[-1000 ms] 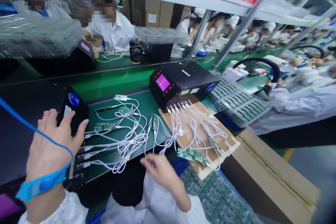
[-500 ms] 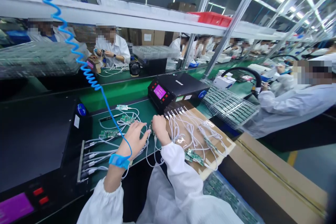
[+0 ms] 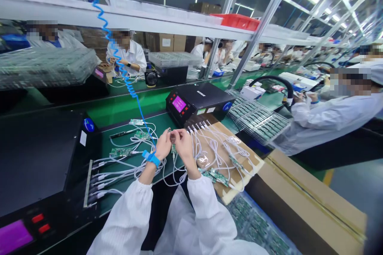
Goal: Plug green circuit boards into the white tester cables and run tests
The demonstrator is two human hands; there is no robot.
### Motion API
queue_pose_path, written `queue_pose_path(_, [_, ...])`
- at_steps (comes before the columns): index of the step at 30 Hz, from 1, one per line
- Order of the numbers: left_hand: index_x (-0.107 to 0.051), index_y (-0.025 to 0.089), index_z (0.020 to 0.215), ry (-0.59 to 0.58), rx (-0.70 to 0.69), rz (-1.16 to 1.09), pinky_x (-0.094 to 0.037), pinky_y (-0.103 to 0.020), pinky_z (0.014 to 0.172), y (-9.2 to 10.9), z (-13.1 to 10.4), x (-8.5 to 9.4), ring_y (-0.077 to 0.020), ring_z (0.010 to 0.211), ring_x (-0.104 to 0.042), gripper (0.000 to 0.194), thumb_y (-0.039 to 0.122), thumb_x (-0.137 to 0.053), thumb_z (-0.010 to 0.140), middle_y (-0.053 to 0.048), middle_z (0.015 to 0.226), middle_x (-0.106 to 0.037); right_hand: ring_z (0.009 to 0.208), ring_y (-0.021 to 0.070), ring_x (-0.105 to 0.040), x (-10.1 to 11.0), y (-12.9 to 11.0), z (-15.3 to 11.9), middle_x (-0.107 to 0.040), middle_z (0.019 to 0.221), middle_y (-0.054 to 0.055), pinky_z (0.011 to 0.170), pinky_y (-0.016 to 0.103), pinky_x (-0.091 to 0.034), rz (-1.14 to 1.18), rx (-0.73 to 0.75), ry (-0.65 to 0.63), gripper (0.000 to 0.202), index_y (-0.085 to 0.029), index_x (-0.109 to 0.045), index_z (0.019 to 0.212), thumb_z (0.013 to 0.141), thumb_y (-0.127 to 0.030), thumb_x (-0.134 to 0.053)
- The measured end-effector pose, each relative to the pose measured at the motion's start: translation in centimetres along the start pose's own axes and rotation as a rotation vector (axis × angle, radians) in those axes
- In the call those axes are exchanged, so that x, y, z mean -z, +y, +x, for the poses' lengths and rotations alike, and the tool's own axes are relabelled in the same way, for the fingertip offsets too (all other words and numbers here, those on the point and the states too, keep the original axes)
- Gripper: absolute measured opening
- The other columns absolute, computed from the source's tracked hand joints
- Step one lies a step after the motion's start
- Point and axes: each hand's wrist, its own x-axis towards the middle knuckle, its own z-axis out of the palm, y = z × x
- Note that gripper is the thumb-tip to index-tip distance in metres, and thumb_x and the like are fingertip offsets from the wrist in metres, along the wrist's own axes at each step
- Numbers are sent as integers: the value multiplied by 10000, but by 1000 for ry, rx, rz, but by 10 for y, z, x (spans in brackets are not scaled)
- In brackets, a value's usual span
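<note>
In the head view my left hand (image 3: 163, 146) and my right hand (image 3: 183, 146) are close together at the middle of the bench. Both are closed round a small green circuit board (image 3: 173, 148), largely hidden by the fingers. A white cable (image 3: 174, 159) hangs from its lower end. A blue wrist strap (image 3: 151, 158) on my left wrist joins a coiled blue cord (image 3: 131, 87). Left of my hands, more cabled boards, such as one green board (image 3: 120, 152), lie on the green mat (image 3: 104, 137).
A black tester (image 3: 200, 101) with a lit screen stands behind my hands. Another black box (image 3: 38, 155) fills the left. Cables and boards lie on a cardboard sheet (image 3: 215, 149) to the right. A co-worker (image 3: 338, 115) sits beyond a boxed tray (image 3: 257, 121).
My left hand has moved right and up to meet my right hand, and its spread fingers have closed on the board. The blue cord has swung right.
</note>
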Motion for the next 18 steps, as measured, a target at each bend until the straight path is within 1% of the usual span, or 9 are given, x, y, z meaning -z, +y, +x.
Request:
queue_pose_path(2, [-657, 158, 1149, 76, 31, -42, -635, -386, 829, 2, 2, 0, -216, 880, -747, 235, 314, -543, 1015, -120, 963, -752, 812, 201, -731, 3, -2, -9, -776, 922, 90, 778, 321, -584, 42, 1, 65, 263, -185, -649, 951, 991, -403, -508])
queue_pose_path(4, [-626, 155, 1179, 158, 47, -94, -624, -341, 816, 7, 4, 0, -183, 865, -734, 241, 316, -515, 1039, -108, 964, -740, 878, 219, -732, 6, -3, -22, -776, 952, 101, 862, 356, -577, -31, 56, 122, 271, -185, -659, 954, 984, -416, -521])
queue_pose_path(5, [-613, 156, 1198, 193, 53, -133, -618, -322, 815, 10, 4, 0, -169, 866, -729, 252, 324, -501, 1048, -102, 970, -737, 894, 224, -732, 6, -3, -29, -775, 961, 100, 886, 365, -573, -62, 79, 110, 265, -188, -668, 952, 980, -412, -530])
queue_pose_path(7, [-600, 159, 1226, 232, 70, -221, -609, -299, 807, 15, 3, -1, -153, 853, -723, 269, 327, -469, 1063, -97, 973, -739, 871, 220, -742, 2, -2, -42, -777, 945, 89, 871, 353, -582, -34, 69, 8, 250, -194, -686, 946, 971, -400, -547])
queue_pose_path(9, [-598, 164, 1247, 226, 76, -268, -601, -282, 790, 20, -1, -3, -142, 830, -715, 283, 323, -446, 1069, -95, 980, -748, 817, 210, -755, -4, 0, -50, -783, 917, 79, 813, 327, -604, 84, -1, -108, 249, -190, -704, 960, 962, -400, -570])
queue_pose_path(10, [-599, 167, 1254, 227, 75, -277, -595, -273, 781, 21, -3, -4, -135, 813, -708, 287, 325, -449, 1067, -94, 991, -753, 792, 208, -759, -7, 1, -52, -787, 905, 78, 784, 319, -611, 146, -37, -144, 259, -183, -715, 976, 957, -405, -583])
queue_pose_path(12, [-605, 174, 1260, 254, 80, -291, -577, -260, 754, 22, -4, -6, -126, 774, -688, 293, 334, -465, 1059, -94, 1016, -759, 746, 203, -756, -12, 2, -52, -792, 881, 77, 744, 311, -615, 221, -69, -167, 280, -170, -736, 1006, 957, -407, -594])
queue_pose_path(15, [-602, 176, 1267, 363, 70, -350, -547, -246, 725, 25, 1, -2, -109, 713, -647, 290, 296, -439, 1061, -85, 998, -753, 698, 184, -737, -11, 1, -51, -791, 841, 61, 715, 291, -599, 189, -49, -165, 254, -168, -750, 1009, 976, -350, -576])
queue_pose_path(18, [-569, 171, 1286, 533, -38, -442, -517, -217, 716, 38, 10, 10, -87, 683, -604, 302, 226, -362, 1073, -49, 930, -717, 685, 167, -731, -6, -2, -48, -785, 812, 39, 698, 270, -582, 63, -70, -197, 208, -175, -739, 1001, 993, -288, -566])
